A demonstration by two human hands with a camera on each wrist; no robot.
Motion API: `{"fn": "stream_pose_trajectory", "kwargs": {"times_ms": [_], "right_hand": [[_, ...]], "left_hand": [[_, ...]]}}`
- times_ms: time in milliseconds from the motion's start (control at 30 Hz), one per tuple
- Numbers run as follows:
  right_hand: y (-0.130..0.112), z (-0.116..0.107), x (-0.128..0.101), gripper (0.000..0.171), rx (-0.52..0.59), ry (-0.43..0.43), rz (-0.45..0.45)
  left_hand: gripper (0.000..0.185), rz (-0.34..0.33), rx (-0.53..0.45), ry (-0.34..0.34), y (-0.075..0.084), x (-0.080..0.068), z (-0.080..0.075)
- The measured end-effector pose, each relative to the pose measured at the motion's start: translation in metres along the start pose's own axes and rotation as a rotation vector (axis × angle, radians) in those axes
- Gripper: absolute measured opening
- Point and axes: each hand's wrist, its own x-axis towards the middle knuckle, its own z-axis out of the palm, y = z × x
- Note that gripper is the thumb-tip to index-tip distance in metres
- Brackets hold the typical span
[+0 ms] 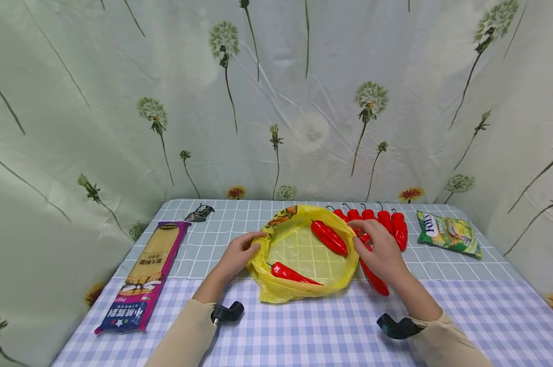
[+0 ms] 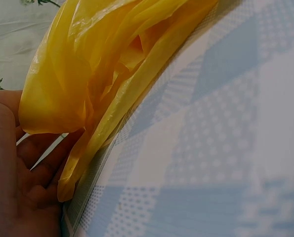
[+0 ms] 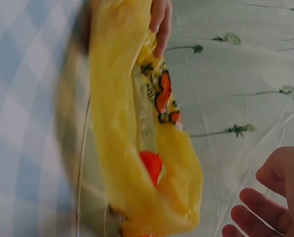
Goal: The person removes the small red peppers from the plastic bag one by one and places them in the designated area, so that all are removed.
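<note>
A yellow plastic bag (image 1: pixel 299 295) lies spread open on the table, its rim rolled into a ring. Inside it are two red chili peppers, one upper right (image 1: pixel 329 238) and one lower left (image 1: pixel 292 274). At the bag's left rim my left hand (image 1: pixel 235 257) holds the plastic; in the left wrist view the bag's edge (image 2: pixel 58 103) runs between thumb and fingers. My right hand (image 1: pixel 381 252) hovers by the right rim, over loose peppers. Seen from the right wrist, that hand (image 3: pixel 273 197) has parted fingers, apart from the bag, with nothing in them.
Several red peppers (image 1: pixel 399 232) lie in a row behind the right hand, and one (image 1: pixel 375 279) beside the bag. A green FOX'S candy bag (image 1: pixel 450 234) is at far right. At left are a pasta packet (image 1: pixel 145 275) and a small black wrapper (image 1: pixel 200 213).
</note>
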Motion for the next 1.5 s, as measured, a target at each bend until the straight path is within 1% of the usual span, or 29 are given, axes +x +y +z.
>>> {"fn": "stream_pose_trajectory", "kwargs": {"times_ms": [167, 400, 567, 667, 800, 933, 1067, 1200, 1400, 1500], "right_hand": [[-0.013, 0.009, 0.004, 0.041, 0.059, -0.021, -0.026], [-0.026, 0.021, 0.007, 0.041, 0.150, -0.113, -0.039], [-0.034, 0.031, 0.006, 0.040, 0.197, -0.149, -0.093], [-0.038, 0.038, 0.005, 0.040, 0.235, -0.197, -0.119], [-0.044, 0.047, 0.004, 0.040, 0.272, -0.275, -0.129], [-0.049, 0.056, 0.001, 0.039, 0.302, -0.349, -0.137], [-0.050, 0.064, -0.002, 0.038, 0.310, -0.408, -0.123], [-0.049, 0.072, -0.005, 0.038, 0.306, -0.447, -0.117], [-0.049, 0.076, -0.007, 0.040, 0.297, -0.514, -0.109], [-0.048, 0.077, -0.007, 0.042, 0.285, -0.532, -0.106]], "left_hand": [[0.034, 0.007, 0.005, 0.000, 0.001, 0.000, 0.000], [0.034, 0.010, -0.001, -0.003, -0.001, -0.001, -0.001], [0.034, 0.017, -0.001, -0.008, 0.001, -0.001, 0.000], [0.034, 0.012, -0.005, -0.008, 0.000, -0.001, 0.001], [0.034, 0.012, -0.012, -0.005, -0.001, 0.000, 0.001], [0.035, 0.016, 0.000, 0.008, -0.003, 0.001, 0.002], [0.035, 0.010, -0.011, 0.011, -0.005, 0.002, 0.003], [0.035, 0.001, -0.022, 0.010, -0.005, 0.001, 0.003], [0.034, 0.001, -0.002, 0.006, -0.004, 0.002, 0.002], [0.033, 0.001, 0.008, 0.006, -0.004, 0.002, 0.002]]}}
